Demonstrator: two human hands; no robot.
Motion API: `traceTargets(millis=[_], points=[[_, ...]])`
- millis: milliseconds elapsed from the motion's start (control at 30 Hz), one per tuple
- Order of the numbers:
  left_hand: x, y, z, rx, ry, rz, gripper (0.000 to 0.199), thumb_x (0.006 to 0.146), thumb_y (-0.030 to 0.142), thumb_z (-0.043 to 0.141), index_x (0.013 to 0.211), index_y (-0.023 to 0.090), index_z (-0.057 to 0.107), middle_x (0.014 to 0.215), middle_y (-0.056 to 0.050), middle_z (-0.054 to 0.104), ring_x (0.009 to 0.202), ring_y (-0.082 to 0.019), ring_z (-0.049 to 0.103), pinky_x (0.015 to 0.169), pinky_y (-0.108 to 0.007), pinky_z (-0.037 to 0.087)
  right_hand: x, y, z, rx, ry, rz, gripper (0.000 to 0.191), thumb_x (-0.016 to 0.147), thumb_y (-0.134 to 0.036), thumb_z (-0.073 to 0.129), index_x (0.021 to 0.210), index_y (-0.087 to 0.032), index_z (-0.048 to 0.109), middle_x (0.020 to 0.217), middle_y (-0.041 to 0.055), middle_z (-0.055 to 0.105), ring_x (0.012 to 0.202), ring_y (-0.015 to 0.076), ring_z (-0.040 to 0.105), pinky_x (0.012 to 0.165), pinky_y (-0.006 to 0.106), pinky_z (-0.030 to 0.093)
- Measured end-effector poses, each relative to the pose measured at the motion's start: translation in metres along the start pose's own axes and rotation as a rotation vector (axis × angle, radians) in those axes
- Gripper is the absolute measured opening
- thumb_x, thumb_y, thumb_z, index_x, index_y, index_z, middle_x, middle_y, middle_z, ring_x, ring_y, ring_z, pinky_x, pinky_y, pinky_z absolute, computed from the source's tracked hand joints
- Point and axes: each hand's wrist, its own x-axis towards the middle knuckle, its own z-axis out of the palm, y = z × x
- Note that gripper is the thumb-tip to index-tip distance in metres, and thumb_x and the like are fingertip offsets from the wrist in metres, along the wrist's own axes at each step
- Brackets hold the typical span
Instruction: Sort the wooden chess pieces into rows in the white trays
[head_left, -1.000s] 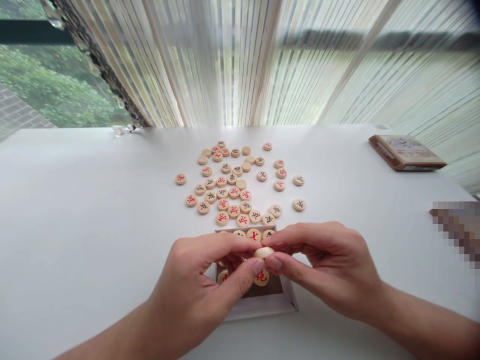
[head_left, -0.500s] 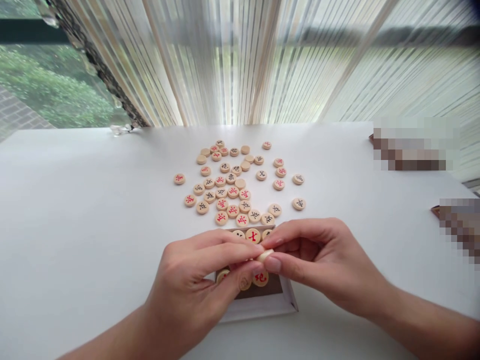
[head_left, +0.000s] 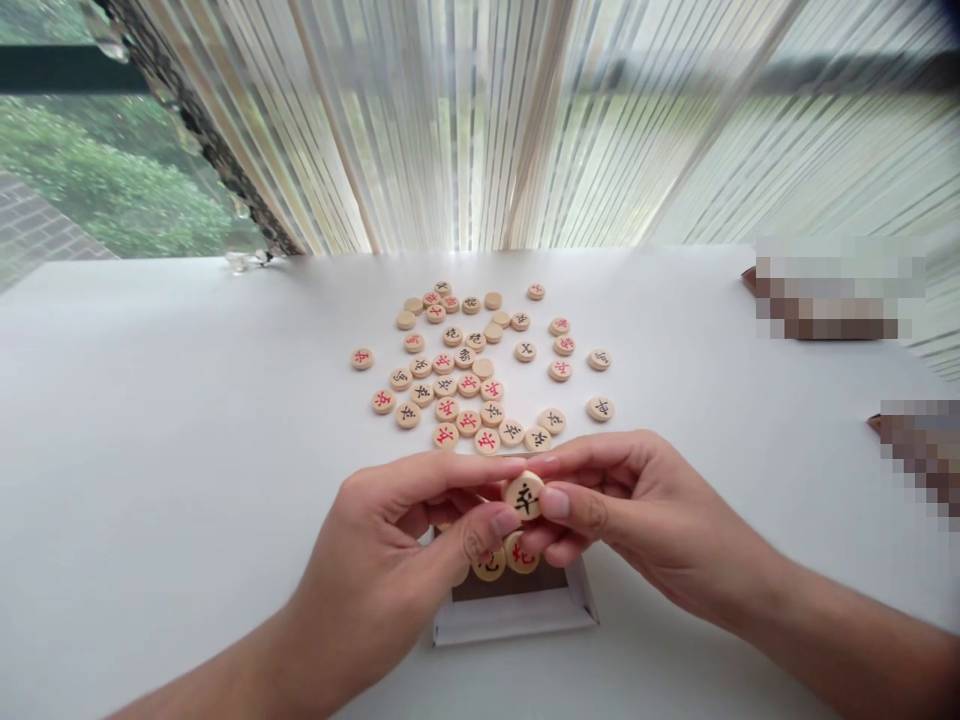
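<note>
White table (head_left: 187, 400); left fingers (head_left: 480, 538), right fingers (head_left: 581, 507) narrowly pinch disc (head_left: 524, 495) (probably wooden).

Colours and patterns, by item
Lower-centre disc (head_left: 523, 496): cream, black character. Scattered discs (head_left: 445, 436), mid-frame: pale tan, with red or black characters, several plain. Tray (head_left: 517, 617), bottom centre: white rim, brown floor. Table (head_left: 187, 420): white. Curtain (head_left: 442, 120), top: white and beige stripes. Foliage (head_left: 112, 185), upper left: green.

White table (head_left: 187, 420), smooth-topped; striped sheer curtain (head_left: 450, 130) beyond its far edge; window (head_left: 112, 170) at left, daylit, green foliage and brickwork outside.
</note>
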Motion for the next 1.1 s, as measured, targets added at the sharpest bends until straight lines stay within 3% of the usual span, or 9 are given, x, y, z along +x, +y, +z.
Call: traceTargets(millis=[100, 300, 533, 733, 967, 1100], points=[[0.000, 0.000, 0.001, -0.057, -0.016, -0.043, 0.037, 0.088, 0.004, 0.078, 0.110, 0.032, 0.086, 0.082, 0.003, 0.083, 0.072, -0.013, 0.082, 0.061, -0.011, 0.064, -0.001, 0.000, 0.000, 0.014, 0.011, 0.026, 0.034, 0.082, -0.017, 0.093, 0.114, -0.023, 0.086, 0.086, 0.0080, 0.086, 0.078, 0.0175, 0.085, 0.069, 0.016, 0.068], [0.000, 0.001, 0.001, -0.017, -0.024, -0.073, 0.034, 0.089, 0.008, 0.080, 0.116, 0.028, 0.085, 0.083, 0.001, 0.085, 0.071, -0.014, 0.082, 0.062, -0.013, 0.066, -0.003, 0.001, 0.003, -0.022, 0.047, 0.045, 0.037, 0.081, -0.016, 0.094, 0.116, -0.019, 0.085, 0.085, 0.0092, 0.086, 0.075, 0.0159, 0.083, 0.069, 0.017, 0.068], [-0.003, -0.003, 0.001, 0.248, -0.016, 0.210, 0.044, 0.083, -0.001, 0.082, 0.116, 0.029, 0.084, 0.094, 0.005, 0.085, 0.076, -0.008, 0.080, 0.074, -0.010, 0.063, -0.003, 0.000, 0.010, -0.047, 0.066, 0.014, 0.039, 0.065, -0.006, 0.100, 0.099, -0.017, 0.086, 0.071, 0.0026, 0.082, 0.059, 0.0100, 0.074, 0.060, 0.014, 0.063], [-0.003, -0.007, 0.003, 0.407, -0.049, 0.393, 0.025, 0.091, 0.008, 0.079, 0.112, 0.020, 0.079, 0.087, 0.001, 0.082, 0.073, -0.008, 0.075, 0.073, -0.012, 0.061, -0.003, 0.002, 0.012, -0.087, 0.086, 0.049, 0.031, 0.059, -0.008, 0.103, 0.079, -0.014, 0.079, 0.061, 0.0006, 0.077, 0.052, 0.0073, 0.067, 0.052, 0.011, 0.056], [-0.002, -0.002, 0.006, 0.392, -0.085, 0.361, 0.013, 0.094, 0.014, 0.079, 0.105, 0.022, 0.078, 0.083, 0.003, 0.083, 0.071, -0.009, 0.075, 0.071, -0.014, 0.060, -0.006, 0.000, 0.012, -0.132, 0.075, 0.058, 0.026, 0.069, -0.018, 0.100, 0.076, -0.013, 0.076, 0.062, 0.0005, 0.075, 0.055, 0.0076, 0.065, 0.054, 0.012, 0.054], [-0.003, -0.002, 0.007, 0.338, -0.078, 0.300, 0.019, 0.091, 0.014, 0.082, 0.107, 0.024, 0.079, 0.087, 0.005, 0.084, 0.072, -0.008, 0.075, 0.071, -0.013, 0.059, -0.006, -0.001, 0.013, -0.160, 0.067, 0.043, 0.027, 0.074, -0.023, 0.098, 0.077, -0.012, 0.074, 0.062, 0.0000, 0.073, 0.056, 0.0072, 0.064, 0.055, 0.013, 0.053]])
